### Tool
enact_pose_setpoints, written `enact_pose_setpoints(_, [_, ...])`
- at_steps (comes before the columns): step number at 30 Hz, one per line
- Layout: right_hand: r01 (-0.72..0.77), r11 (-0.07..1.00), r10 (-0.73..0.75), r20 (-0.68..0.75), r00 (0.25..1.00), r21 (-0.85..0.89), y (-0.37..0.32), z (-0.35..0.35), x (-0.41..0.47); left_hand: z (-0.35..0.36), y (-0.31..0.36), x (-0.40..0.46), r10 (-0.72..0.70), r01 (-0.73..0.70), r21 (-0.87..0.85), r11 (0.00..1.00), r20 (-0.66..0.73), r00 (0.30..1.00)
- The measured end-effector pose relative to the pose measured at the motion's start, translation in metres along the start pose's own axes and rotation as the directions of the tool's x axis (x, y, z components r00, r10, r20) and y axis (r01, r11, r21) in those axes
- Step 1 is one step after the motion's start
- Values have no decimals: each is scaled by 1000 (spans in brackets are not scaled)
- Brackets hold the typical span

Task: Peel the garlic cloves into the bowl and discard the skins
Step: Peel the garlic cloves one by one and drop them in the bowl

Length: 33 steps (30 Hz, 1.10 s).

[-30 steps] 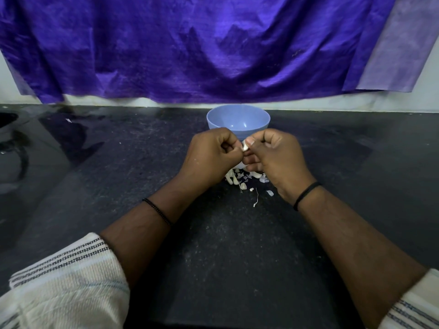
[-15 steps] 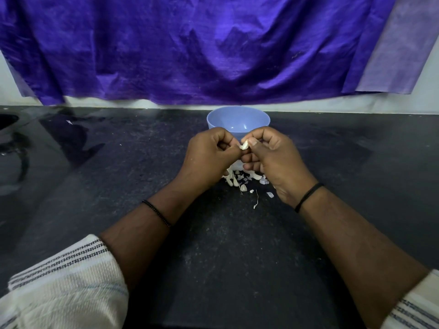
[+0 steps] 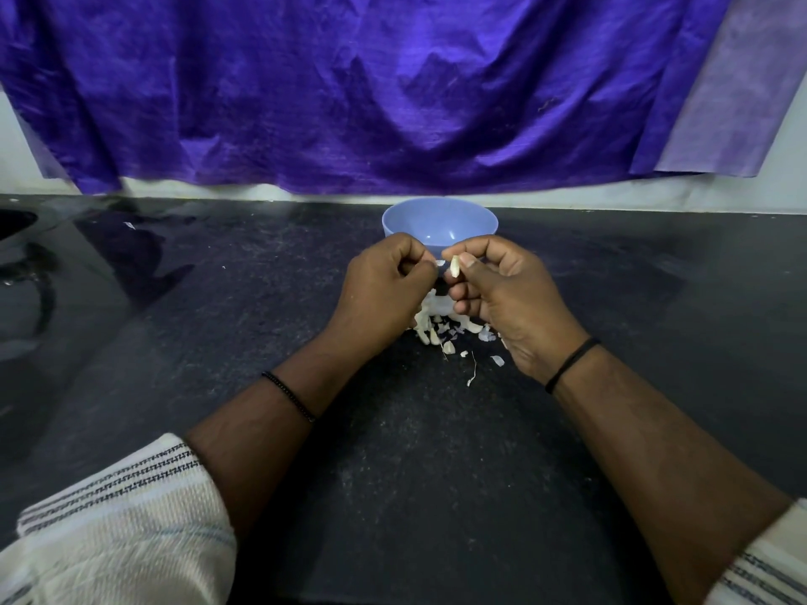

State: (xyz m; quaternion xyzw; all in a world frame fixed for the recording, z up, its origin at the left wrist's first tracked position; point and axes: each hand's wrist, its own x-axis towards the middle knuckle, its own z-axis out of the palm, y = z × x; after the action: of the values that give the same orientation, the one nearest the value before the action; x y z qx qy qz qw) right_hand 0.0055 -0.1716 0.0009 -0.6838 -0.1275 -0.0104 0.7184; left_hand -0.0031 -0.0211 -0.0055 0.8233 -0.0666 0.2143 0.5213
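Note:
A pale garlic clove (image 3: 455, 266) is pinched between thumb and forefinger of my right hand (image 3: 506, 299), held just in front of the blue bowl (image 3: 439, 220). My left hand (image 3: 384, 294) sits close beside it, its fingertips pinching a small white bit of skin (image 3: 440, 263). The two hands are slightly apart. Below them on the dark counter lies a small heap of garlic cloves and skin flakes (image 3: 436, 329), partly hidden by both hands. The bowl's inside looks bare where I can see it.
The black stone counter (image 3: 218, 325) stretches left and right. A purple cloth (image 3: 371, 93) hangs on the wall behind the bowl. Loose skin scraps (image 3: 472, 373) lie near my right wrist. A dark sink edge (image 3: 13, 220) shows at far left.
My hands have drawn a little apart; the clove stays in my right hand while the left pulls a bit of skin away from it.

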Motion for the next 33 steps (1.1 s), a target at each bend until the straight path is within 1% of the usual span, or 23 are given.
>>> enact_pose_setpoints(4, [-4, 1000, 4, -25, 1000, 8, 1, 0, 0, 1, -2, 0, 27, -28, 57, 998, 20, 999])
enact_pose_setpoints(7, [3, 1000, -4, -56, 998, -7, 2, 1, 1, 2, -1, -2, 38, -37, -5, 999, 31, 999])
enact_pose_setpoints(11, [39, 997, -43, -57, 997, -69, 4, -1, 1, 3, -3, -3, 38, -38, -47, 998, -3, 999])
enact_pose_setpoints(16, [59, 992, -67, -68, 995, -113, 4, 0, 0, 1, -1, -3, 36, -36, -34, 999, -6, 999])
enact_pose_setpoints(20, [52, 992, -59, -62, 996, -112, 4, 1, -1, 1, 0, -5, 37, -38, -12, 999, -24, 999])
enact_pose_setpoints(25, [58, 987, -70, -75, 995, -151, 3, 2, -3, 3, 2, -5, 41, -40, 16, 999, -57, 998])
enact_pose_setpoints(30, [44, 989, -53, -66, 996, -140, 3, 1, -3, 2, 1, -5, 32, -32, -5, 999, -17, 999])
enact_pose_setpoints(33, [32, 992, -39, -58, 998, -121, 3, 2, -3, 3, -1, -4, 26, -26, -9, 1000, -17, 1000])
